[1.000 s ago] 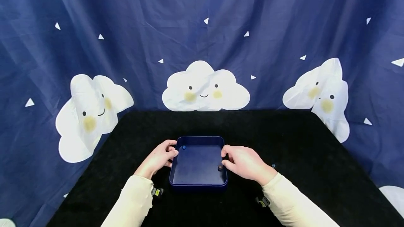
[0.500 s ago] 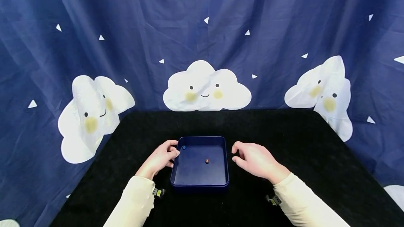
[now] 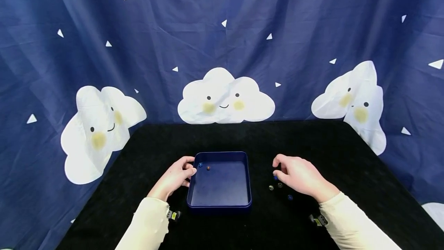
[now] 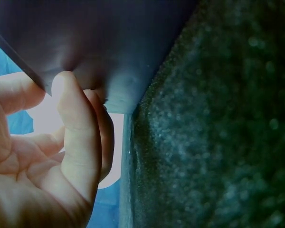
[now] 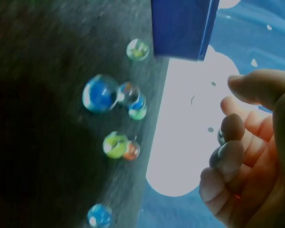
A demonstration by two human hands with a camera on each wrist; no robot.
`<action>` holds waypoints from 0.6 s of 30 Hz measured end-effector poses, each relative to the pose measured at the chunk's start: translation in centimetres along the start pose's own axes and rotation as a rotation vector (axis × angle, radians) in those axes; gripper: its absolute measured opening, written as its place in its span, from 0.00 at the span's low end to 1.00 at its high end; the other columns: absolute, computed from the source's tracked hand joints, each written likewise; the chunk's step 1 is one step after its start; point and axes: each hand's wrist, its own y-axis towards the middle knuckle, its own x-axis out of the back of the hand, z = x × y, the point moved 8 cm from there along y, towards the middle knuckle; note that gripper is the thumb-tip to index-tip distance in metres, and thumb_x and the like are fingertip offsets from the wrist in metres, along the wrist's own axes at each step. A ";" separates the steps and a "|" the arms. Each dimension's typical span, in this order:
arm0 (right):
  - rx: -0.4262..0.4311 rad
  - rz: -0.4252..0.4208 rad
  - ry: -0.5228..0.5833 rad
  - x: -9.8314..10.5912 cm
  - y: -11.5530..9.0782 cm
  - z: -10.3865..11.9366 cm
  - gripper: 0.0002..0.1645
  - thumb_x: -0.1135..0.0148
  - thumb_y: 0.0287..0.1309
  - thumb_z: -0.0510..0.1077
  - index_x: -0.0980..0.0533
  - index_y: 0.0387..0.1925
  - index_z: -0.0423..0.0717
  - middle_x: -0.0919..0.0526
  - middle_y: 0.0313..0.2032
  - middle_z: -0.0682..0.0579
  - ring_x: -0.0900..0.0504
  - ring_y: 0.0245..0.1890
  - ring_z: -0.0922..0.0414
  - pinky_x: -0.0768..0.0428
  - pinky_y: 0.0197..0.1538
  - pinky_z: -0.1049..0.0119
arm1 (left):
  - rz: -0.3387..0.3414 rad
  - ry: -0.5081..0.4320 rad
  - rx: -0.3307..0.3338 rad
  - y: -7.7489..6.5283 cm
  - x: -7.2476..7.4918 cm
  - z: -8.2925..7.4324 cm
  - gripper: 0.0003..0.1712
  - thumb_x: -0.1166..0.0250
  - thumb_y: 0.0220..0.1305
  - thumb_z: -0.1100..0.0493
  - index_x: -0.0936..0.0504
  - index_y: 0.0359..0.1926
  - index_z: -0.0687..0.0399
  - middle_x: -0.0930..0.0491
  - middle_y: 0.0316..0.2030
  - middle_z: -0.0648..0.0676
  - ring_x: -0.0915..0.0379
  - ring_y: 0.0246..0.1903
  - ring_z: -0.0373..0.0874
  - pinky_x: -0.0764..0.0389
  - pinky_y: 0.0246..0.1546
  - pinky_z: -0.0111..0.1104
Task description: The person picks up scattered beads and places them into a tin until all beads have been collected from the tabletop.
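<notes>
A square dark blue tray (image 3: 222,205) lies on the black cloth, its left wall gripped by my left hand (image 3: 173,176), thumb at the rim and fingers against the outside. Inside it, near the back left corner, are a blue marble (image 3: 200,164) and an orange-brown marble (image 3: 208,168). My right hand (image 3: 300,174) hovers right of the tray, fingers loosely bent, thumb apart; nothing shows between them. Below it several glass marbles lie on the cloth, among them a blue marble (image 5: 100,93), a green marble (image 5: 116,145) and a yellowish clear marble (image 5: 137,50).
Black cloth (image 3: 156,138) covers the table. Behind it hangs a dark blue curtain (image 3: 156,49) printed with white clouds and triangles. Another blue marble (image 5: 99,215) lies apart from the others in the right wrist view.
My right hand has moved right, away from the tray, and marbles near it now show. The orange-brown marble has rolled from the tray's right side toward the back left. My left hand stays put.
</notes>
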 end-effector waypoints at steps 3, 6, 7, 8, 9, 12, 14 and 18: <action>-0.016 0.005 -0.002 0.1 -0.2 -0.7 0.11 0.30 0.58 0.50 0.22 0.41 0.59 0.29 0.22 0.68 0.31 0.21 0.66 0.29 0.29 0.65 | -0.005 0.004 0.001 0.0 0.2 0.1 0.25 0.39 0.66 0.67 0.27 0.64 0.62 0.25 0.38 0.57 0.24 0.31 0.48 0.19 0.26 0.39; -0.015 0.001 -0.015 0.3 -0.5 -1.3 0.10 0.30 0.58 0.49 0.22 0.40 0.59 0.30 0.21 0.68 0.31 0.22 0.67 0.29 0.29 0.65 | -0.007 0.009 -0.001 0.0 0.2 0.0 0.25 0.39 0.66 0.66 0.27 0.64 0.62 0.25 0.38 0.57 0.25 0.31 0.48 0.19 0.26 0.39; -0.015 0.000 -0.019 0.4 -0.6 -1.5 0.10 0.30 0.58 0.49 0.22 0.40 0.59 0.30 0.21 0.69 0.31 0.22 0.67 0.29 0.29 0.65 | -0.007 0.013 0.000 0.0 0.2 0.0 0.25 0.39 0.66 0.66 0.27 0.64 0.62 0.25 0.38 0.57 0.25 0.31 0.48 0.19 0.26 0.39; -0.015 0.001 -0.025 0.5 -0.8 -1.7 0.10 0.30 0.58 0.49 0.22 0.39 0.60 0.30 0.21 0.69 0.31 0.22 0.67 0.29 0.29 0.64 | -0.007 0.014 0.000 0.0 0.2 0.0 0.25 0.39 0.66 0.66 0.28 0.64 0.62 0.25 0.39 0.57 0.25 0.32 0.48 0.19 0.26 0.39; -0.013 -0.002 -0.028 0.5 -0.9 -1.9 0.09 0.30 0.58 0.49 0.22 0.39 0.60 0.30 0.21 0.69 0.31 0.22 0.67 0.29 0.29 0.64 | -0.006 0.016 0.001 -0.1 0.2 -0.1 0.25 0.39 0.66 0.66 0.28 0.64 0.63 0.26 0.39 0.57 0.25 0.32 0.48 0.19 0.26 0.39; -0.023 -0.002 -0.042 0.7 -1.3 -2.5 0.09 0.29 0.58 0.49 0.23 0.38 0.61 0.31 0.20 0.70 0.31 0.21 0.68 0.29 0.28 0.65 | -0.005 0.014 0.004 -0.2 0.1 -0.2 0.26 0.39 0.66 0.67 0.28 0.64 0.63 0.25 0.39 0.58 0.25 0.32 0.49 0.19 0.26 0.40; -0.028 -0.002 -0.048 0.9 -1.5 -3.0 0.09 0.29 0.57 0.49 0.23 0.38 0.61 0.31 0.20 0.70 0.31 0.21 0.68 0.29 0.28 0.64 | -0.005 0.015 0.003 -0.2 0.1 -0.2 0.26 0.39 0.66 0.67 0.28 0.64 0.63 0.25 0.39 0.58 0.24 0.32 0.49 0.18 0.26 0.40; -0.038 0.006 -0.064 1.0 -2.1 -3.9 0.10 0.29 0.56 0.48 0.23 0.38 0.59 0.31 0.20 0.69 0.32 0.21 0.67 0.30 0.27 0.64 | -0.008 0.016 -0.001 -0.2 0.1 -0.2 0.25 0.39 0.66 0.66 0.27 0.64 0.62 0.25 0.39 0.57 0.24 0.32 0.50 0.18 0.26 0.40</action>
